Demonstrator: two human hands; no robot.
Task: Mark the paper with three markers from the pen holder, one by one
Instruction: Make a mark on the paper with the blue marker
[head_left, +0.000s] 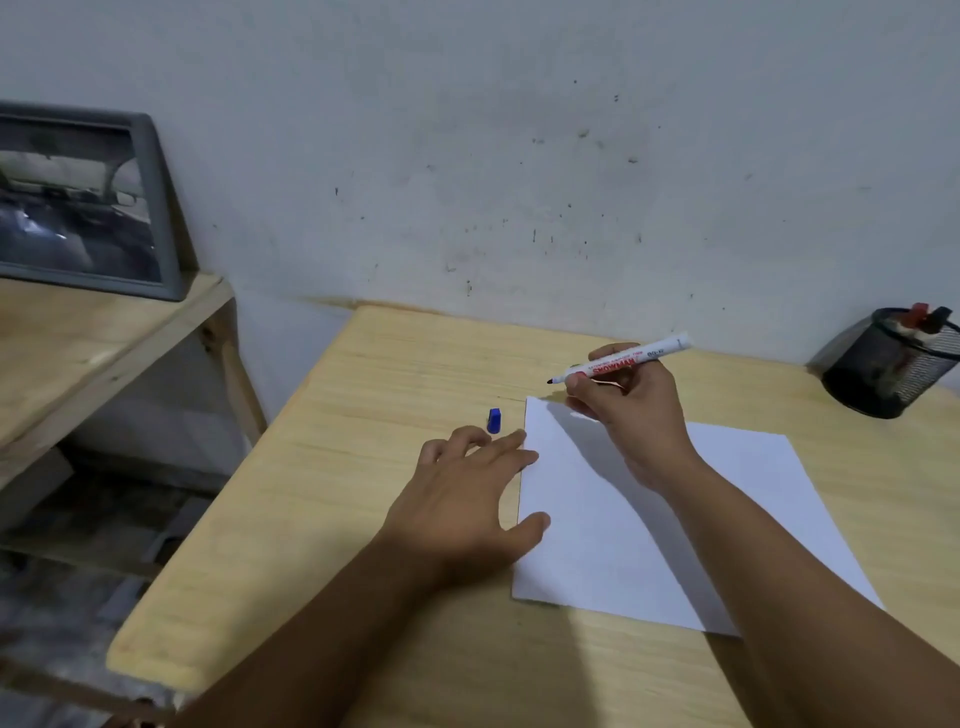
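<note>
A blank white sheet of paper (623, 519) lies on the wooden desk (363, 519). My right hand (634, 415) holds an uncapped white marker (623, 361) with red lettering above the paper's far left corner, tip pointing left. My left hand (467, 499) rests flat on the desk, fingers spread, thumb and fingertips touching the paper's left edge. The marker's blue cap (494, 420) lies on the desk just beyond my left fingertips. A black mesh pen holder (891, 364) stands at the far right with a red-capped and a dark-capped marker in it.
The desk's far edge meets a grey-white wall. To the left, a lower wooden shelf (104, 338) carries a grey-framed picture (83, 202) leaning on the wall. A gap separates shelf and desk, with floor clutter below.
</note>
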